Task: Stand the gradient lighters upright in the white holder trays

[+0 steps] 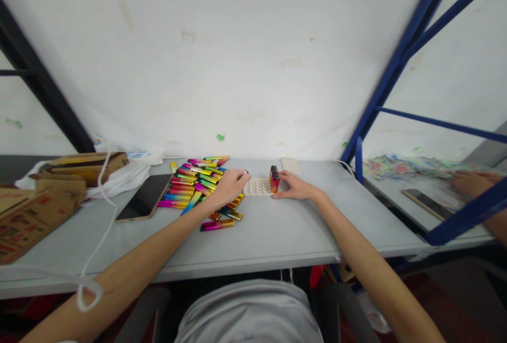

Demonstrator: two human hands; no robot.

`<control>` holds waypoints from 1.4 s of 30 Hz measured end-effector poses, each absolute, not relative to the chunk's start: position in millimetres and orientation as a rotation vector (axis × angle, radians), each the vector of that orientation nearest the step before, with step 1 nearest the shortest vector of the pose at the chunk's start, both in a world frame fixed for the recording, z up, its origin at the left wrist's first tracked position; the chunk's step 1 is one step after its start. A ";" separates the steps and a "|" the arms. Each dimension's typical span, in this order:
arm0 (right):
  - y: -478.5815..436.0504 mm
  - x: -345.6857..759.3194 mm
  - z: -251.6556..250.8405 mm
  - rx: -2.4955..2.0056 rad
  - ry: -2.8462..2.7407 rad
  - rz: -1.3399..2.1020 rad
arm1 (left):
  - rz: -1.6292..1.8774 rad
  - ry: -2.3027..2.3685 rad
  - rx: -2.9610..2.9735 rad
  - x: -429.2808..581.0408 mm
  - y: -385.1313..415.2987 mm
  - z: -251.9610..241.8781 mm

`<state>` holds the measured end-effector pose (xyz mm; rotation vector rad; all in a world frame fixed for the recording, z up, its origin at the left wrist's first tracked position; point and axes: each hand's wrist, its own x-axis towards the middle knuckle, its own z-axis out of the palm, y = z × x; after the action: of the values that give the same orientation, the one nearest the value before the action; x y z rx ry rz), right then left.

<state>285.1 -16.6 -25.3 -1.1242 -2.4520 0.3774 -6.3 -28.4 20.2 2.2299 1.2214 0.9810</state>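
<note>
A loose pile of shiny, rainbow-coloured lighters [184,187] lies on the grey table, with one lighter [217,225] apart at its front. My left hand [229,187] is closed in a pinch beside the pile's right edge; a small metallic tip of a lighter [246,172] shows at the fingertips, its body hidden by the hand. A white tray with rows of small holes [257,187] lies between my hands. At its right end a row of red-orange lighters with black tops [274,179] stands upright. My right hand [292,186] grips that row from the right with thumb and fingers.
A second white holed tray [291,165] lies near the wall. Left of the pile are a phone [146,197], a white cable [103,189] and cardboard boxes [43,208]. A blue metal frame [380,89] rises at right; beyond it another person's hands [473,182] are near a phone [428,203].
</note>
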 end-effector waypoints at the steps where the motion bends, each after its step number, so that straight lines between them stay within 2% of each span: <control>1: -16.5 285.1 -25.4 -1.124 -2.451 0.377 | 0.983 1.225 2.231 -6.3 -27.9 19.5; 9: -18.4 283.5 -23.8 -1.137 -2.444 0.378 | 0.995 1.143 2.155 -7.4 -26.9 17.0; 16: -17.4 282.9 -24.7 -1.129 -2.438 0.375 | 0.931 0.993 1.807 -4.7 -23.5 10.3; 23: -16.4 284.2 -26.5 -1.131 -2.428 0.382 | 0.896 1.093 1.716 3.9 -7.1 5.5; 27: -17.7 282.6 -25.7 -1.131 -2.432 0.374 | 0.921 0.940 1.638 16.6 -0.1 12.9; 32: -18.2 281.3 -24.7 -1.144 -2.433 0.376 | 1.013 0.878 1.737 35.9 13.3 17.0; 42: -16.0 282.3 -27.3 -1.166 -2.435 0.362 | 0.978 0.794 1.939 48.0 41.6 0.1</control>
<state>282.3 -16.0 -27.3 -1.1659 -2.4345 0.3617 48.0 41.6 0.1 1.9390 0.7941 0.9781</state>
